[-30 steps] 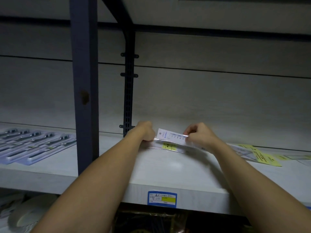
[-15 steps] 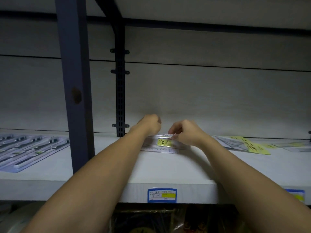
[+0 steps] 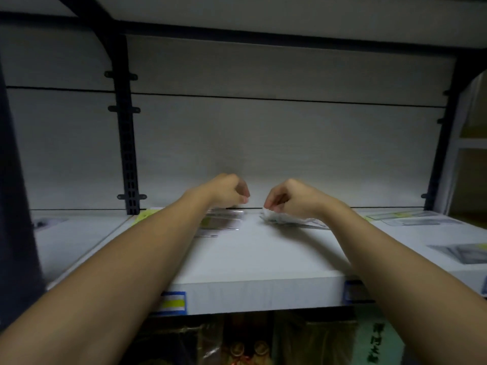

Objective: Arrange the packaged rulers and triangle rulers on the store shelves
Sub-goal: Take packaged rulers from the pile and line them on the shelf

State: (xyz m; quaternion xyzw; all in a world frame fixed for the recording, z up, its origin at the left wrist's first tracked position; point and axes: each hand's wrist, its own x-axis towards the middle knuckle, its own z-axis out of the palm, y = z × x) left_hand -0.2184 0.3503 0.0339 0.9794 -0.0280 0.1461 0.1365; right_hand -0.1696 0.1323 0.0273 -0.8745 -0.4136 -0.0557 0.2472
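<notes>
Head view: price label point(image 3: 172, 303) on shelf point(image 3: 263, 259) edge, forearm overlapping.

**Shelving and stock around the work spot**

A white shelf point(image 3: 263, 262) runs across the view, backed by pale panels point(image 3: 263, 143). A dark slotted upright point(image 3: 128, 143) stands at the back left, another dark post point(image 3: 437, 154) at the right. Blue-bordered price labels point(image 3: 172, 302) sit on the shelf's front edge. Below it, dim bagged goods point(image 3: 245, 341) and a pale green bag point(image 3: 376, 341) are blurred.

ruler packs point(image 3: 222, 219) on shelf point(image 3: 253, 262), left of crumpled pack point(image 3: 284, 219).
</notes>
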